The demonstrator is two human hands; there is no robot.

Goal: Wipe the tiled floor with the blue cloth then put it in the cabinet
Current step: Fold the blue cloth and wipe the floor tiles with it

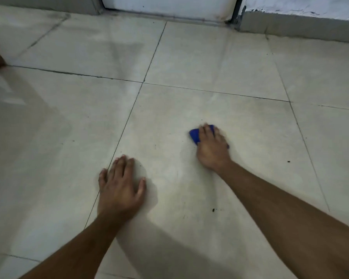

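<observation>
I am mid-wipe: my right hand (212,150) presses the blue cloth (194,135) flat on the tiled floor (250,127), right of my left hand (119,186), which lies open, bracing me. Next, I judge, sweep toward the near specks (213,210).

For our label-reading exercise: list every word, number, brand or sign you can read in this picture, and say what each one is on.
None: there is no readable text in this view.
Blue cloth: no label or print shows on the part visible under the right hand.
Floor tiles: plain, only grout lines and dark specks.
White panel at the top: no writing.
Left hand: flat on the floor, holding nothing.
</observation>
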